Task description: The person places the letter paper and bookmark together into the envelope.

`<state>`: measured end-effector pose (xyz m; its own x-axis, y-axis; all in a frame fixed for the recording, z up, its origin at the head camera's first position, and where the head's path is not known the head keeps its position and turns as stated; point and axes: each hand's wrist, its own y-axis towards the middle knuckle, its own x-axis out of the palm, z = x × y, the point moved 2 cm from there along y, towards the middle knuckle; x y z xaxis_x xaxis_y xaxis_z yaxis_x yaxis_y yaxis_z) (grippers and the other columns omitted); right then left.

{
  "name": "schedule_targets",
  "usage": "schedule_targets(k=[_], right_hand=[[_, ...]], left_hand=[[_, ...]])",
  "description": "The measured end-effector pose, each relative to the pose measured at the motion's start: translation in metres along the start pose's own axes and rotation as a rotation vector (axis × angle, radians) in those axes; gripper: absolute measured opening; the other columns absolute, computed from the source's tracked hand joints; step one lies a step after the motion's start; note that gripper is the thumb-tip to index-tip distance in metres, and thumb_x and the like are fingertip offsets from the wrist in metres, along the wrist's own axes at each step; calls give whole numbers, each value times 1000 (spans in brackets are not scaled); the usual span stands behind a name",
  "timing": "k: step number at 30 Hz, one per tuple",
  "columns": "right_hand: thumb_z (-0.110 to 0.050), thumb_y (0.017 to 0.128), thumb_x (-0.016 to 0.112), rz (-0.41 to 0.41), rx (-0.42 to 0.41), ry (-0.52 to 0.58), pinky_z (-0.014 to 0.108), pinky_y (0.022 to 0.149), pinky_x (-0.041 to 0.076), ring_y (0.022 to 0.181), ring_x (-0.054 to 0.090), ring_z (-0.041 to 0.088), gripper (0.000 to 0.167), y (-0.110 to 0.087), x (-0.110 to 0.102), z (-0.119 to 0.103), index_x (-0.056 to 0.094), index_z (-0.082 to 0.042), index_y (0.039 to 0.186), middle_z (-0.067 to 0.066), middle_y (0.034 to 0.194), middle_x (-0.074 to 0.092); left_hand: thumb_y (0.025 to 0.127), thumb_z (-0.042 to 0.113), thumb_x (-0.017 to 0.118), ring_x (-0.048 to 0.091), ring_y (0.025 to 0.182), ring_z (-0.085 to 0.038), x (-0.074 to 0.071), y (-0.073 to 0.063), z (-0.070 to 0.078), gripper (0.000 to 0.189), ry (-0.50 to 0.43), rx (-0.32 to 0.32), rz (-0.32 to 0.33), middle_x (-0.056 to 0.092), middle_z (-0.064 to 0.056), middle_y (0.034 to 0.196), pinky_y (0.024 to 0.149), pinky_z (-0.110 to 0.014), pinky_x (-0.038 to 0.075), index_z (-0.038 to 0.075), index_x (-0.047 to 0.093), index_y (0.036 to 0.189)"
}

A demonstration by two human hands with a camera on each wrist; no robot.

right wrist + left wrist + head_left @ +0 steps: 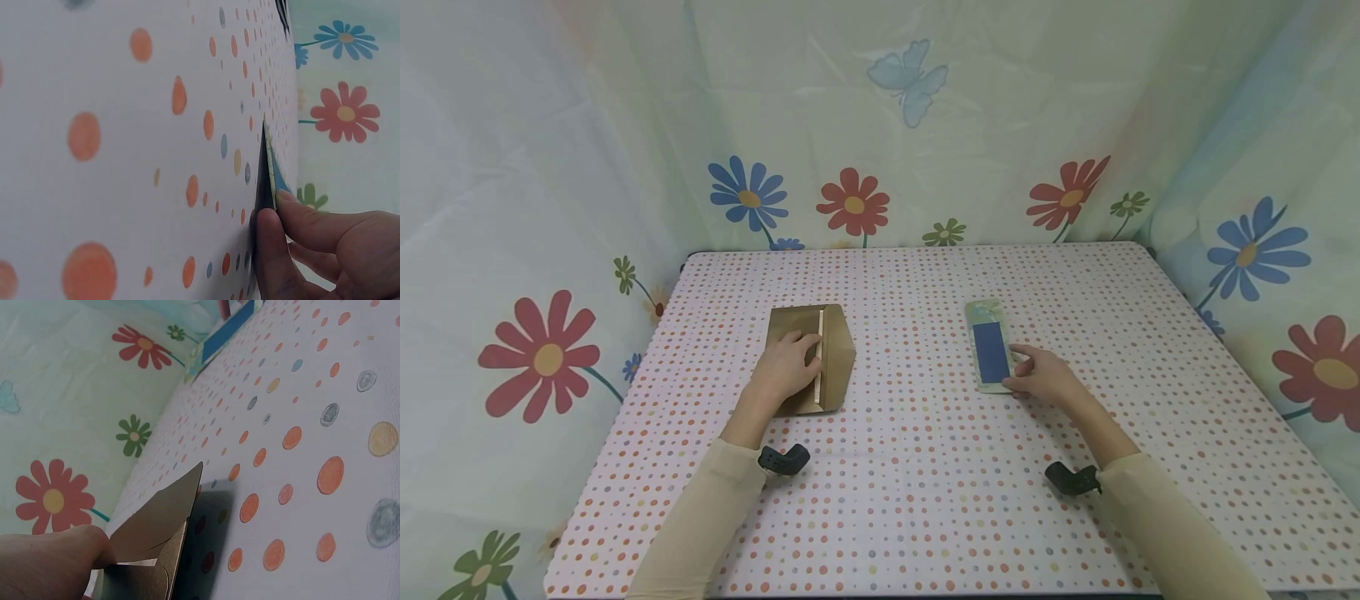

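The left hand (782,367) hides part of the envelope (838,358), whose white strip (821,322) seems too thin to identify. Print on the card (992,353) is too small to make out. The left wrist view's bottom edge cuts off the envelope, its top edge the card; the right wrist view's edge crops the right hand (344,244).

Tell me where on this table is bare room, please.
Bare: the middle, between envelope and card; the strip behind both, to the curtain; the front, between the sleeves. Crowded: where the left hand grips the envelope and the right hand pinches the card.
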<state>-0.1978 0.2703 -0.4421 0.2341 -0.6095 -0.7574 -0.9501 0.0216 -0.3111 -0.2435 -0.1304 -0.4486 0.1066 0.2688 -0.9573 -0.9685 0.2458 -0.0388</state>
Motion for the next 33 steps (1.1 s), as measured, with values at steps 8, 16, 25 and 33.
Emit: schedule_targets(k=[8,16,25,33], right_hand=[[-13,84,70,-17,-38,51,31,71,57,76,67,18,77,2,3,-1,28,4,146,24,107,56],[-14,83,71,-18,-23,52,29,69,56,73,66,13,79,5,6,-2,28,3,147,22,107,56],[-13,84,70,-23,-18,86,28,68,56,73,65,12,78,7,8,-3,27,1,148,21,106,55],[-11,85,69,-32,-14,126,28,69,58,75,66,13,77,6,11,-5,26,1,148,22,109,54]], left_hand=[[94,34,46,43,129,-46,0,-1,0,48,-2,-4,-3,44,-17,145,104,-56,39,20,48,140],[94,34,47,43,129,-46,0,0,0,47,6,-2,5,44,-17,144,104,-55,39,20,49,139],[94,35,46,44,128,-45,1,0,0,48,18,-2,16,44,-17,144,104,-56,40,21,49,140],[94,35,46,44,128,-46,1,-1,0,48,9,-1,15,44,-17,145,104,-56,40,21,49,139]])
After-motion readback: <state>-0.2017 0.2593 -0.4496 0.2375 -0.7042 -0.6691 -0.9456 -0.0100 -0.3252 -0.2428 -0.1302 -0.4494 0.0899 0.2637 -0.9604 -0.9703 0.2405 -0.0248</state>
